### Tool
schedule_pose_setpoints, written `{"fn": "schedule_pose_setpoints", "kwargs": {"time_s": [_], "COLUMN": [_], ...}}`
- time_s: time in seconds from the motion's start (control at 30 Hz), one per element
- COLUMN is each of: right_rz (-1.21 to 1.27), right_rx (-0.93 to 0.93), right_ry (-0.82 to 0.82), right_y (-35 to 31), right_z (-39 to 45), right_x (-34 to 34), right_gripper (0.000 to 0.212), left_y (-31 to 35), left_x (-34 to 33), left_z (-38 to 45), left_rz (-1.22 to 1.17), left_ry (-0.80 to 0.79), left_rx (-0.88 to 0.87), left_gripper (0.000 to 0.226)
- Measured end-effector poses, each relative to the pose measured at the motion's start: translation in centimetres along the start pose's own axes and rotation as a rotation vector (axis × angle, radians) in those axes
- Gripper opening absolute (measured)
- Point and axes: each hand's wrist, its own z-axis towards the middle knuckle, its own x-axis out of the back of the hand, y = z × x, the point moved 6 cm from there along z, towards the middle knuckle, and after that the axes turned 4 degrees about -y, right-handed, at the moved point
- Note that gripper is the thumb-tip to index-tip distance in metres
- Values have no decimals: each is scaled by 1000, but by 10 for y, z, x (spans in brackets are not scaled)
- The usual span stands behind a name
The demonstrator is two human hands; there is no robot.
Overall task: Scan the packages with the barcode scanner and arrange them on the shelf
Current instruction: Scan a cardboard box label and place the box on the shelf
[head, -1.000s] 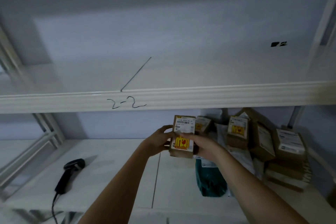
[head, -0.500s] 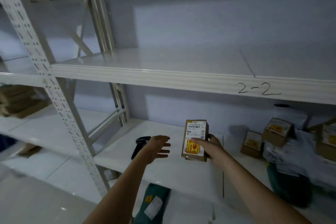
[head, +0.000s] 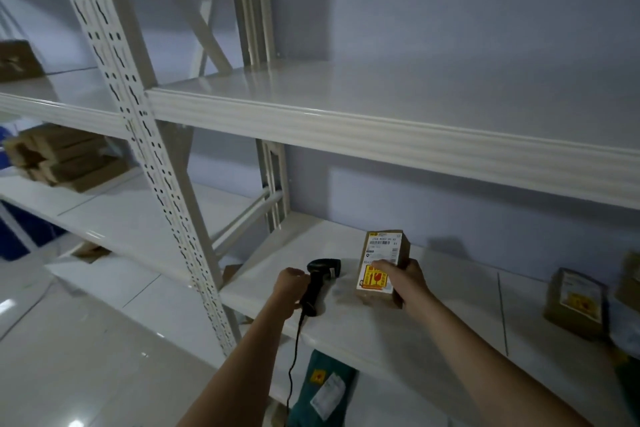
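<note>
Low centre of frame: green bag [head: 322,392] is sitting on the tier below, not part of this step.

Left hand [head: 289,291] is wrapping the scanner [head: 320,279] handle, fingers curled round it. Cable [head: 294,354] is hanging off the shelf [head: 381,333] edge toward the bottom of the frame. Scanner head is pointing right, at the box, and looks just above or barely on the shelf; can't tell which.

Right hand [head: 403,282] is gripping the box [head: 382,263] just right of the scanner, thumb across the front near the yellow sticker, fingers behind. Box is standing upright at centre frame, low over the shelf, label facing the camera. Barcode is sitting in the upper part of the label, clear of the thumb.

Step in hand, my read: scanning this box. To do it well:
- lifting the scanner clear and aiming the window at the upper label, not the sticker
- keeping the thumb low, off the barcode
- tilting the box face toward the scanner, since right now it's facing me, not the window
- watching cable slack so it isn't snagging the shelf edge

Far right: more boxes [head: 575,302] are waiting on the same shelf. Upper shelf [head: 381,128] is showing bare across the frame, a likely place for it.
</note>
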Motion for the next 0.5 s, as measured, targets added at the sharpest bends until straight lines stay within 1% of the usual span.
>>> {"fn": "schedule_pose_setpoints", "kwargs": {"time_s": [0.1, 0.17, 0.23, 0.33, 0.4, 0.5], "right_rz": [33, 42, 47, 42, 20, 52], "right_rx": [-12, -31, -62, -84, -79, -95], "right_ry": [10, 22, 45, 31, -14, -14], "right_y": [9, 16, 24, 28, 25, 27], "right_z": [38, 63, 78, 100, 108, 113], "right_x": [-13, -18, -20, -19, -18, -16], "right_gripper": [46, 50, 49, 40, 37, 31], "left_y": [-1, -1, -3, -2, -2, -8], "left_x": [2, -2, -8, -14, -14, -14], "left_z": [36, 59, 76, 105, 120, 135], "left_rz": [167, 286, 405, 538, 554, 510], "left_ry": [-24, -84, -192, -355, -403, -430], "left_rx": [57, 132, 220, 279, 280, 299], "left_gripper": [53, 65, 68, 61, 56, 51]}}
